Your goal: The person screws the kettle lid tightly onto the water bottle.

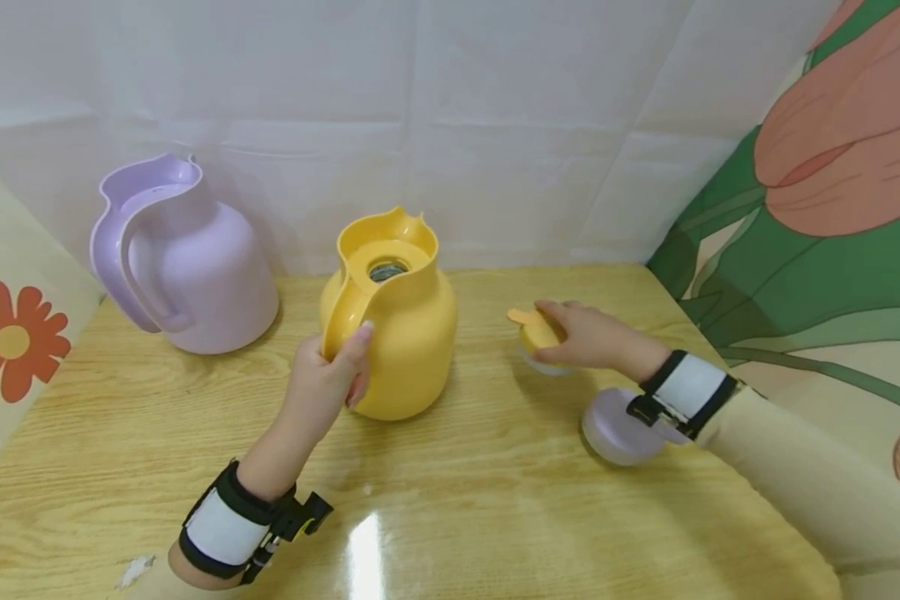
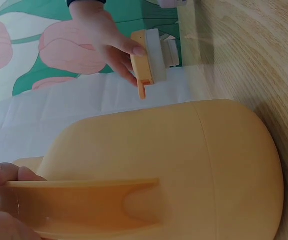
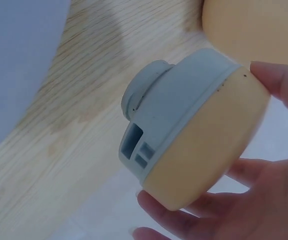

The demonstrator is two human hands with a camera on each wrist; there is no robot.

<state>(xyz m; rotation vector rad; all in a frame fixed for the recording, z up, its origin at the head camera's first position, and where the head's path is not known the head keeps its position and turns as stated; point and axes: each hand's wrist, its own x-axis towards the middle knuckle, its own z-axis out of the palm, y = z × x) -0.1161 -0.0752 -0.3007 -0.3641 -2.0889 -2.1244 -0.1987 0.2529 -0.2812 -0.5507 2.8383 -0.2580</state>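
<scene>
Two jugs stood on the table [image 1: 480, 517]: lavender jug [image 1: 213, 271] by the back left corner, yellow jug [image 1: 412, 350] near the middle of the back edge. I saw the left hand [image 1: 330, 371] curled round the yellow handle [image 1: 345, 308]. Right hand [image 1: 588, 333], fingers partly spread, gripped the yellow lid [image 3: 209, 130] over the table's right half. Wrist strap [image 1: 690, 387] partly blocked my view of the lavender lid [image 1: 618, 429], near the right edge.
</scene>
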